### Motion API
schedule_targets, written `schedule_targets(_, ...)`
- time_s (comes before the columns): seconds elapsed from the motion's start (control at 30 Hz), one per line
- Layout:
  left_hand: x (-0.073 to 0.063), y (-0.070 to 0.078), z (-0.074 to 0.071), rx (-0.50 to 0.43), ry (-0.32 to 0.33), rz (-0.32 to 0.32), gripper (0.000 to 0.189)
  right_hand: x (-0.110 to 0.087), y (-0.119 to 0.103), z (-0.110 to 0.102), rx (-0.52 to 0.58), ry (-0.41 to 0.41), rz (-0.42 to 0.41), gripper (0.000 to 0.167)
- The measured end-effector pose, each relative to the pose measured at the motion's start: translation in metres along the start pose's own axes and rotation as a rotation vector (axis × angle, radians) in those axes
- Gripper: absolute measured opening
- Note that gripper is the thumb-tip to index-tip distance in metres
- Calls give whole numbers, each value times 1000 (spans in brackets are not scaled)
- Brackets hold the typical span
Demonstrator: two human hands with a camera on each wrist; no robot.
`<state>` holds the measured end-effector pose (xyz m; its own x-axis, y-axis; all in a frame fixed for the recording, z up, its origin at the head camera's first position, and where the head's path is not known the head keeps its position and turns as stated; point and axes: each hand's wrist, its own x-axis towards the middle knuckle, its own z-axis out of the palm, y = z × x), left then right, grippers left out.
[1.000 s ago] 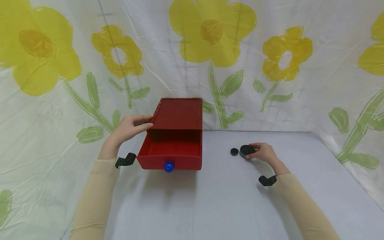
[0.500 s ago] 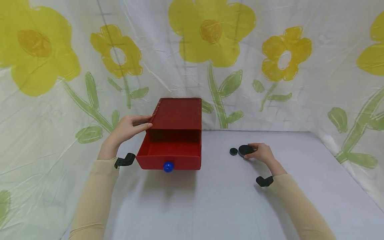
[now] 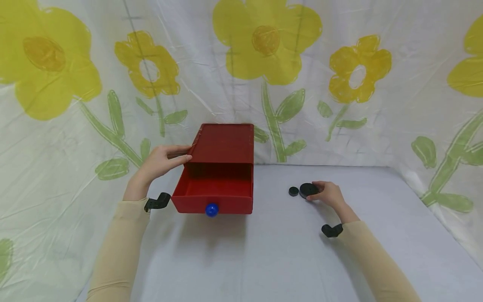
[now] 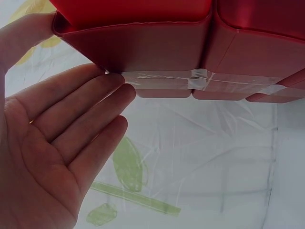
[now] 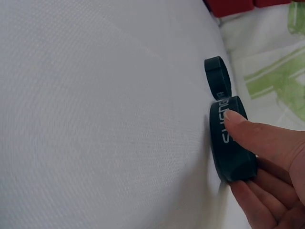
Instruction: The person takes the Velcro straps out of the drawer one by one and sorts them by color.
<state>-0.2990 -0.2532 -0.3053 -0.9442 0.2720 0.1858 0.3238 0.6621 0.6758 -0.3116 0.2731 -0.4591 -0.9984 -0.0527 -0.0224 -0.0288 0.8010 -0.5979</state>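
Note:
In the head view, my left hand point(image 3: 158, 161) rests against the left side of a red drawer unit point(image 3: 226, 142). Its fingers lie nearly straight in the left wrist view, the fingertips by clear tape point(image 4: 162, 80) that runs along the unit. The red drawer point(image 3: 220, 186) is pulled out toward me and has a round blue knob point(image 3: 212, 210). Over on the right, my right hand point(image 3: 329, 193) pinches a thick black disc point(image 3: 307, 190), thumb on the white lettering of its rim. A smaller black disc point(image 3: 293, 191) lies just left of the larger one.
A white cloth-covered table point(image 3: 279, 251) spreads beneath everything. Behind it hangs a white sheet point(image 3: 203, 96) with painted yellow flowers and green leaves. Each wrist wears a small black device, one point(image 3: 157, 202) close to the drawer's left corner.
My right wrist and forearm have shifted slightly left, the hand still holding the larger disc. The left hand, the drawer unit and its pulled-out drawer show no clear change.

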Motion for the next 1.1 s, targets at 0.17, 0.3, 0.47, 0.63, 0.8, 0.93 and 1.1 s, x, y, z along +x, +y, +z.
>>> schedule_targets(0.17, -1, 2, -1, -15, -1, 14, 51, -1, 0, 1, 4, 14, -7, 72)
schedule_targets(0.3, -2, 3, -1, -14, -2, 23, 52, -2, 1, 1, 22, 10, -13, 71)
schedule_targets(0.47, -2, 3, -1, -17, 0, 20, 52, -2, 2, 0, 48, -1, -7, 71)
schedule_targets(0.63, -3, 4, -1, -17, 0, 15, 53, -6, 0, -4, 81, 3, -4, 70)
schedule_targets(0.8, -4, 3, -2, -6, 0, 19, 53, -12, -6, -9, 102, 6, -9, 70)
schedule_targets(0.93, -3, 3, -2, 1, -4, 19, 54, -20, -12, -16, 96, 29, -19, 66)
schedule_targets(1.1, -3, 4, -3, -3, -13, 15, 55, -31, -26, -24, 91, 59, -55, 64)
